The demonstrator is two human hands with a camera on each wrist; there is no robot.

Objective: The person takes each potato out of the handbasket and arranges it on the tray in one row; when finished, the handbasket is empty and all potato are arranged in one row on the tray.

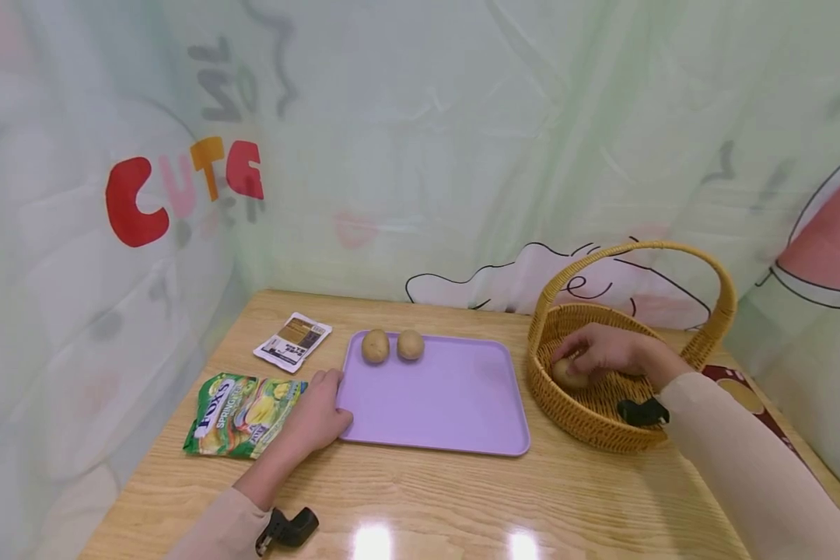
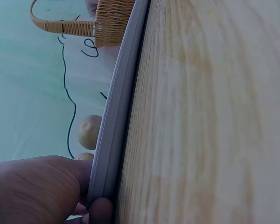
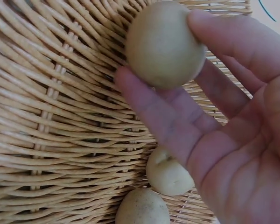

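Inside the wicker basket my right hand pinches a potato between thumb and fingers. Below that hand, the right wrist view shows a second potato and a third potato at the basket's bottom. My left hand grips the left edge of the purple tray. Its thumb and a fingertip bracket the tray's rim in the left wrist view. Two potatoes lie side by side at the tray's back left, one potato left of the other potato.
A green Fox's candy bag lies left of the tray, beside my left forearm. Behind it is a white and brown packet. The basket's tall handle arches over my right hand. A dark red item lies right of the basket.
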